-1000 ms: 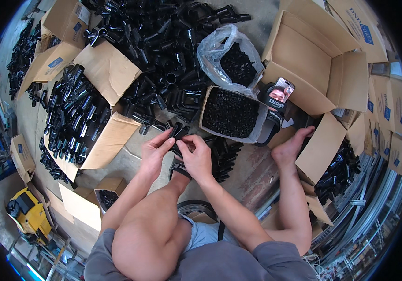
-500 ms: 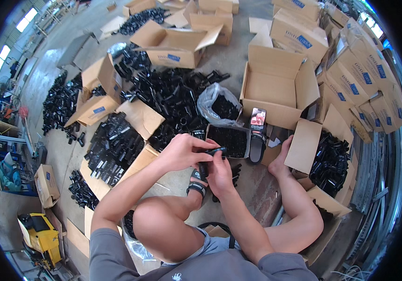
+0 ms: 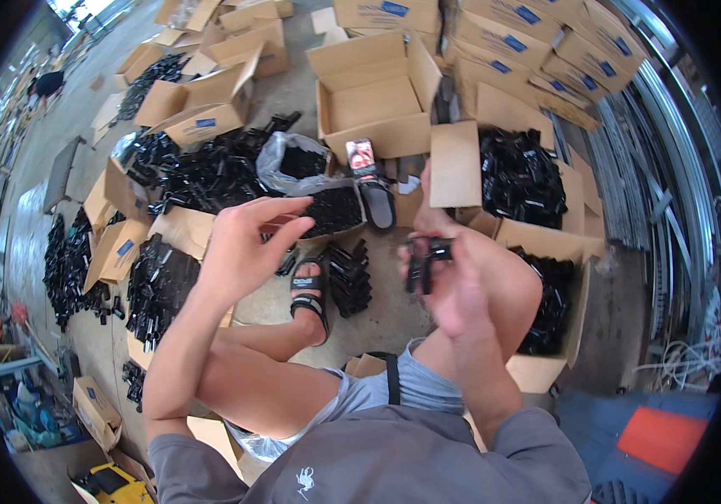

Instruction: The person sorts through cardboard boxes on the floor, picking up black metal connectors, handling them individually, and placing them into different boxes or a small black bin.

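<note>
My left hand is raised near a box of small black pieces. Its thumb and fingers are apart, with nothing visible between them. In front of my bent right leg, my right hand grips a black T-shaped pipe fitting, slightly blurred by motion. A clear plastic bag with more small black pieces stands just beyond that box. Between my feet lies a neat stack of black fittings, beside my sandalled left foot.
An open cardboard box stands ahead. Another box to the right holds black fittings. Loose black fittings heap on the floor at left. A phone leans on an empty sandal. Closed cartons are stacked at the far right.
My hands were together at a black piece; now they are apart, the right one moved rightward with the fitting. The view has turned to the right, and the stack between my feet shows more fully.
</note>
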Demonstrator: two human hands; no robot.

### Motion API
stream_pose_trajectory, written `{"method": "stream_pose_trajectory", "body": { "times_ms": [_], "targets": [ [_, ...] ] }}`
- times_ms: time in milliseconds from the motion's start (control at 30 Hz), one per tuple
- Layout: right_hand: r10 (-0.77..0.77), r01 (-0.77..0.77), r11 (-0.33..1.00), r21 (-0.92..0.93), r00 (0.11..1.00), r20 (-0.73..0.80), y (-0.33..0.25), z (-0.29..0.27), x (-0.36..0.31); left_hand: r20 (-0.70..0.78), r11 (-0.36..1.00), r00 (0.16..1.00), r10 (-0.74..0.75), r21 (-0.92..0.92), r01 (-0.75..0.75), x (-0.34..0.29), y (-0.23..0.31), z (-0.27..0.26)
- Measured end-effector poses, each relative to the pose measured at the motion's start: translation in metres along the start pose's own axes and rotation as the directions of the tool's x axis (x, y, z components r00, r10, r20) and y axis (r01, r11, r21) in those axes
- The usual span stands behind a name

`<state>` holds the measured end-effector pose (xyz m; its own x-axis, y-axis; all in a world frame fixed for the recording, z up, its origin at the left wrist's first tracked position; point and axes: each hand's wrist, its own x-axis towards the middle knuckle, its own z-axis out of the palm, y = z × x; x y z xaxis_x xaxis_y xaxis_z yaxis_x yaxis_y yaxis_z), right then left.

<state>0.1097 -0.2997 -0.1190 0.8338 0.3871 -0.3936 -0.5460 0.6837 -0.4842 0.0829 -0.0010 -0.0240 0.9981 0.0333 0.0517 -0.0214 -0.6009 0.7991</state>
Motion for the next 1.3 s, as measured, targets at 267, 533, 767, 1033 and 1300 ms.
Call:
{"method": "stream_pose_trajectory", "body": {
  "times_ms": [267, 533, 767, 1033, 1300],
  "targets": [
    [-0.538, 0.549, 0.831, 0.086, 0.833, -0.127, -0.131, -0.065, -0.108, 0.362, 0.984, 0.918, -0.162, -0.017, 0.180, -0.002, -0.027, 0.013],
    [-0.298, 0.427, 0.904, 0.038, 0.690, -0.659, -0.141, -0.222, -0.092, 0.379, 0.978, 0.904, -0.200, 0.026, 0.206, -0.004, -0.054, 0.009],
    [-0.523, 0.485, 0.815, -0.318, 0.379, -0.763, -0.163, -0.315, -0.093, 0.439, 0.970, 0.866, -0.239, 0.074, 0.230, -0.004, -0.065, 0.008],
    [-0.722, 0.515, 0.626, -0.586, 0.100, -0.684, -0.169, -0.334, -0.098, 0.389, 0.958, 0.877, -0.283, 0.069, 0.279, -0.015, -0.093, 0.004],
    [-0.827, 0.528, 0.550, -0.646, 0.240, -0.508, -0.163, -0.250, -0.106, 0.468, 0.932, 0.808, -0.357, 0.240, 0.272, -0.031, -0.130, 0.028]
  ]
}}
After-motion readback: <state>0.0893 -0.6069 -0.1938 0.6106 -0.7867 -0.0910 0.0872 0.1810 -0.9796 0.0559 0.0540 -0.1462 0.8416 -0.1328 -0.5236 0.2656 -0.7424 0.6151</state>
